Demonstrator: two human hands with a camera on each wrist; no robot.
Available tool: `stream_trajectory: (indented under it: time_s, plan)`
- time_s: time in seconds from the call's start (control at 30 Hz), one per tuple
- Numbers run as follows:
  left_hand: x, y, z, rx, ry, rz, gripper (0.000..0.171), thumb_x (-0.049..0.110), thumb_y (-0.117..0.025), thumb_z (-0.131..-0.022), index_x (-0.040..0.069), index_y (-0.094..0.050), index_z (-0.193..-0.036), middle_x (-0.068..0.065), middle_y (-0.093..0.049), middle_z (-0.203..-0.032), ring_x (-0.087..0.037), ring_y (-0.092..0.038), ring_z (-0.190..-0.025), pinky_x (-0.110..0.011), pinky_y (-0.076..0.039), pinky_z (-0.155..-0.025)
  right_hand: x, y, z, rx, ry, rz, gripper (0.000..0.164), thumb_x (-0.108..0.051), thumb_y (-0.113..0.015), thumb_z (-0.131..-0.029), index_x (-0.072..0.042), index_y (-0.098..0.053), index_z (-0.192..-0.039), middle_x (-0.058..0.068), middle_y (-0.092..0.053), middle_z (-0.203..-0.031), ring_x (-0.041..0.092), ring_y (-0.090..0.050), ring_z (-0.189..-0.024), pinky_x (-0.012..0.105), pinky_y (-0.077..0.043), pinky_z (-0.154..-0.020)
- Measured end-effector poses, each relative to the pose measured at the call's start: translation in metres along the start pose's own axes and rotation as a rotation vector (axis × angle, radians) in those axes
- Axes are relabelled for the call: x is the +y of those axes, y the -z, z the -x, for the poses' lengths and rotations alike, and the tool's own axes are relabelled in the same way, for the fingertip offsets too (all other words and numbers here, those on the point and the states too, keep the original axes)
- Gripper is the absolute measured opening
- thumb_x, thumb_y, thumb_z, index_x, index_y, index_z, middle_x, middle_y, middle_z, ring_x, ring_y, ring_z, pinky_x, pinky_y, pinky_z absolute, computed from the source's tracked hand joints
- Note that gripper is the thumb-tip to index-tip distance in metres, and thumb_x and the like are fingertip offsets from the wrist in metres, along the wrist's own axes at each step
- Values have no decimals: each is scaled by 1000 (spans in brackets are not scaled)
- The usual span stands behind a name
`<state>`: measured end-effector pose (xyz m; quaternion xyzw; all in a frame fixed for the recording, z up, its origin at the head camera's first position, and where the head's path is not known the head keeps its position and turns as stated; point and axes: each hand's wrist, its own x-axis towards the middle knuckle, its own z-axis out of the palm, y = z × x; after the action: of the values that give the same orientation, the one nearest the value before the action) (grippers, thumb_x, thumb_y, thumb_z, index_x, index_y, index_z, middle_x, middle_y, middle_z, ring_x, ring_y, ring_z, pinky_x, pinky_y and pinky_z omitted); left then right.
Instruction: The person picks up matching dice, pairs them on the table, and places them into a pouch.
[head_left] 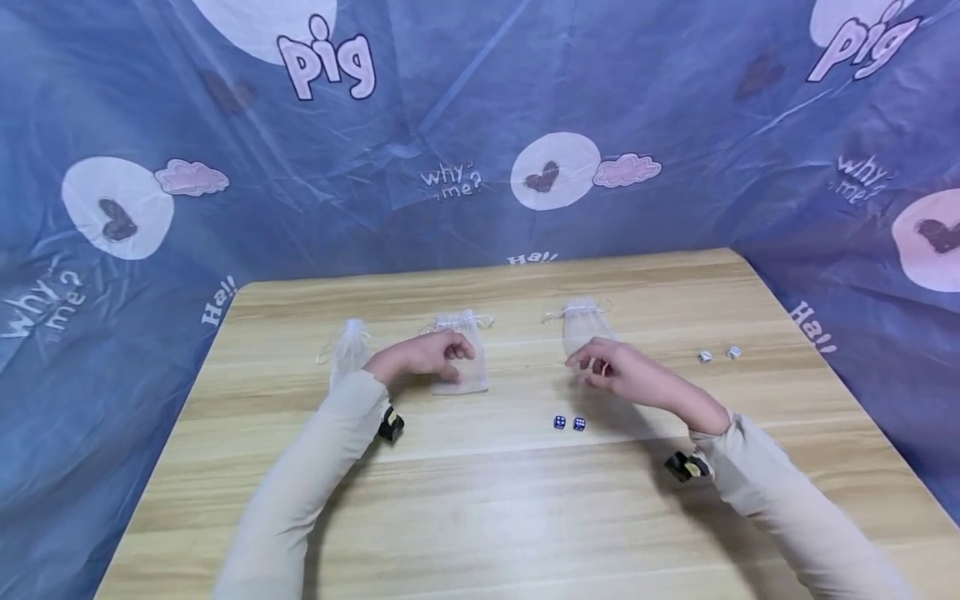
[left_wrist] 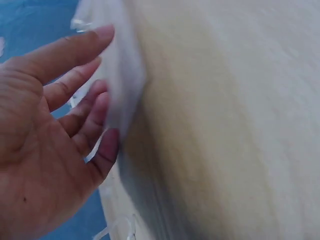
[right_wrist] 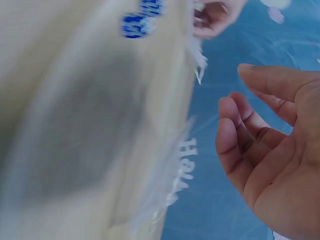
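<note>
My left hand (head_left: pixel 427 356) hovers over a flat white mesh drawstring pouch (head_left: pixel 472 379), its fingers loosely bent around nothing. In the left wrist view the same hand (left_wrist: pixel 55 130) shows an empty palm, with the sheer pouch just beyond the fingertips. My right hand (head_left: pixel 618 372) is above the lower end of another mesh pouch (head_left: pixel 583 321), partly covering it. Its fingers (right_wrist: pixel 227 140) curl loosely, thumb apart and nothing between them. Two blue dice (head_left: pixel 559 422) lie on the table just nearer than the right hand.
A third mesh pouch (head_left: pixel 348 346), gathered at its top, sits left of the left hand, partly behind the forearm. Two white dice (head_left: pixel 705 356) rest on the right side of the wooden table (head_left: pixel 480 517). A blue printed cloth (head_left: pixel 465 100) hangs behind the table.
</note>
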<state>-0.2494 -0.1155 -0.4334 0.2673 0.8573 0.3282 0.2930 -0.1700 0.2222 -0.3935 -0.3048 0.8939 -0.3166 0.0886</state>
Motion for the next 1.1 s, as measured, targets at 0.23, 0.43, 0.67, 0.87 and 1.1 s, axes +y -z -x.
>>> stream_trajectory:
  time_s: [0.23,0.43,0.67,0.87,1.1]
  plan:
    - [-6,18,12,288,-26,110,28,7,-70,-85,-1,-64,-111,-13,-63,-102,-23,-58,-96,-33,-50,-89,-16,-4,-55,-16,-47,-93,33,-6,-62,-90,1,-59,-122,17,-64,-102,19,-62,-85,29,-54,-74]
    - [-13,30,23,381,115,59,54,24,-73,-85,2,-54,-130,-21,-52,-133,-37,-51,-121,-50,-42,-105,-18,-18,-110,-82,-43,-44,41,-19,-60,-95,5,-54,-128,20,-62,-110,29,-62,-95,41,-52,-86]
    - [-20,27,19,319,197,-39,75,36,-75,-82,3,-43,-141,-21,-50,-137,-36,-48,-126,-50,-37,-109,0,-37,-149,-152,-121,-82,54,-22,-62,-93,10,-45,-133,27,-57,-117,35,-56,-107,45,-48,-96]
    - [-26,26,19,297,206,-36,73,34,-76,-82,-3,-46,-137,-23,-51,-133,-35,-49,-123,-46,-38,-109,2,-51,-162,-201,-147,-105,56,-23,-64,-92,11,-44,-131,25,-64,-109,31,-63,-99,39,-51,-93]
    - [-29,26,13,276,212,15,55,30,-75,-83,0,-57,-125,-12,-58,-109,-23,-53,-97,-36,-45,-91,2,-60,-171,-193,-139,-75,46,-21,-65,-91,9,-51,-124,20,-66,-100,24,-62,-86,35,-53,-84]
